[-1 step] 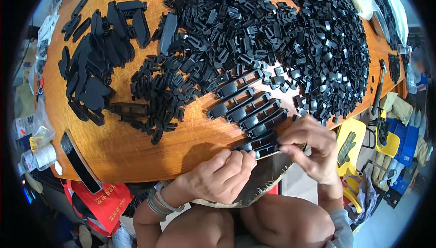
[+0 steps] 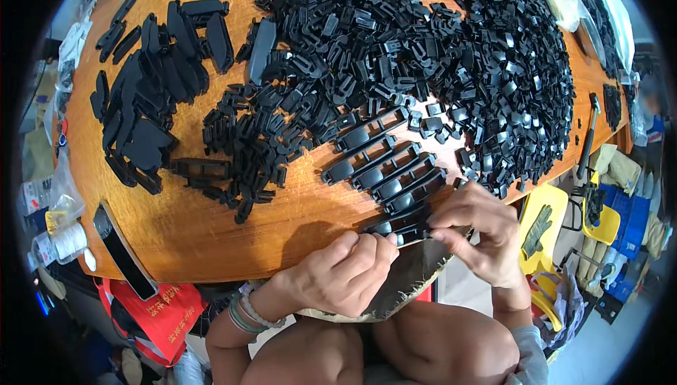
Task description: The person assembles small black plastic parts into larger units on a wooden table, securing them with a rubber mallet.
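At the table's near edge, a long black plastic frame piece [image 2: 407, 233] lies between my hands. My left hand [image 2: 345, 272] pinches its left end, fingers curled. The right end sits between thumb and fingers of my right hand [image 2: 483, 233], which partly hide it. Just beyond, several similar black frame pieces [image 2: 384, 173] lie side by side in a slanting row. Small black caps [image 2: 431, 123] are scattered past the row's far end.
A large heap of small black clips [image 2: 367, 39] covers the far middle and right. Flat oblong black pieces [image 2: 151, 89] are piled at left. A phone [image 2: 125, 251] lies near the left front edge. A black-handled hammer [image 2: 589, 135] lies at right, beyond a yellow chair [image 2: 546, 209].
My right hand has shifted very slightly left and down at the end of the frame piece. My left hand has stayed in place.
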Demonstrator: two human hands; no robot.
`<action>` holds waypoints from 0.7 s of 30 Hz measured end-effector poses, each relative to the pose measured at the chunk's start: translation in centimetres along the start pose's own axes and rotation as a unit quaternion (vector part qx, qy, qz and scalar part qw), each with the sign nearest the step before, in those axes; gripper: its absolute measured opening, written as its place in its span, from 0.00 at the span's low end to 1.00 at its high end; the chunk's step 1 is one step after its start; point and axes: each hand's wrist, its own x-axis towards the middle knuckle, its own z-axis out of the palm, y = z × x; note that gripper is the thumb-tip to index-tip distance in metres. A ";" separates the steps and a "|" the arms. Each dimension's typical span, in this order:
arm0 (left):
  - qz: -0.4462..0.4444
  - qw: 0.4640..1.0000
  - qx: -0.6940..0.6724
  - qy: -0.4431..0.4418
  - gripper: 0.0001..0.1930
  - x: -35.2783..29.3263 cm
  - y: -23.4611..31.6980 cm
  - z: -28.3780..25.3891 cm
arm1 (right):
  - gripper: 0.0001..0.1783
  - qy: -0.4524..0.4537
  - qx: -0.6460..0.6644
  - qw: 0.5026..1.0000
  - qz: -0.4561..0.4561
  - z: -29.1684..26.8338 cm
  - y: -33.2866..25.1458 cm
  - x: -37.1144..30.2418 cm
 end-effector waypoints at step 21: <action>-0.015 0.999 -0.035 -0.008 0.08 0.1 -0.1 -0.2 | 0.16 -0.102 -0.265 0.945 -0.165 0.1 -0.7 0.0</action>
